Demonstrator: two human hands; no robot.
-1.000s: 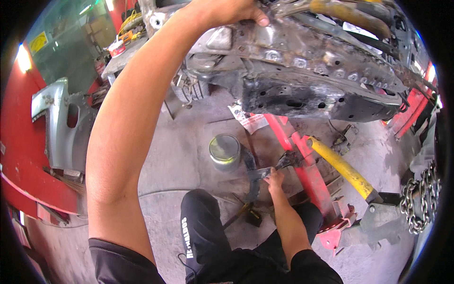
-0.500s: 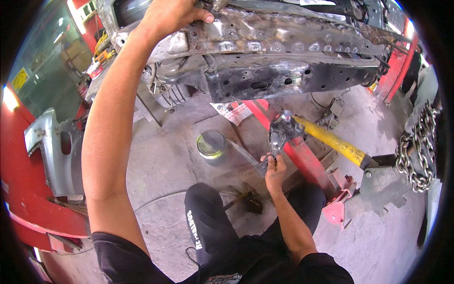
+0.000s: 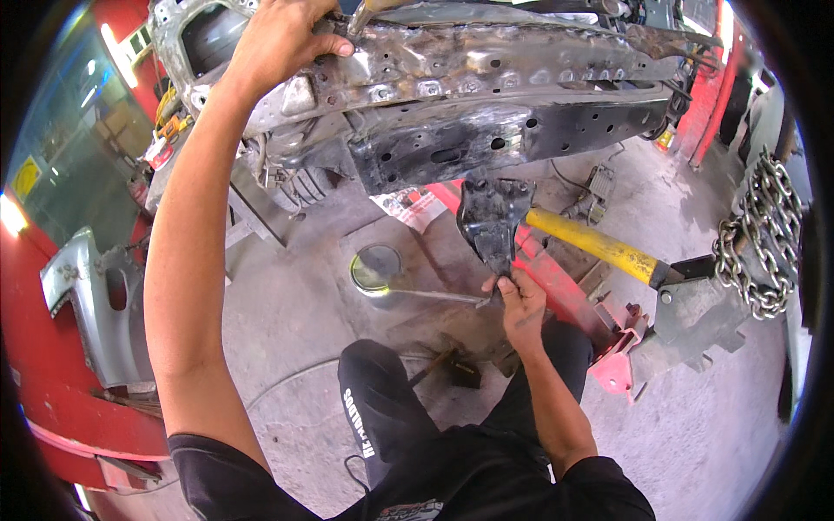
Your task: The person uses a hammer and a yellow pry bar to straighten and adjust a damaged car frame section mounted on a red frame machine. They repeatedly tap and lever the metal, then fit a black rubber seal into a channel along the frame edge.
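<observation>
At the upper left, my left hand point(image 3: 291, 39) is closed over the top edge of a car's bare metal front panel point(image 3: 417, 65). Its thumb presses on the panel's face; the fingertips are hidden. Beside them is a tan, handle-like piece point(image 3: 369, 10), partly out of view. My right hand point(image 3: 523, 306) grips the narrow lower end of a black metal bracket point(image 3: 493, 217), wide part upward, above my right knee. From that same grip a thin grey strip point(image 3: 434, 296) reaches left; I cannot tell whether it is joined to the bracket.
A round can point(image 3: 373, 267) with a yellow-green rim stands on the floor. Behind the bracket run a red beam point(image 3: 565, 291) and a yellow bar point(image 3: 599, 246). Chains point(image 3: 760, 234) hang at the right. A silver fender point(image 3: 100, 304) leans at the left.
The bracket has turned so its broad face shows, wide end up. The grey strip has swung to nearly level. My left hand stays on the panel, and the whole view has shifted slightly.
</observation>
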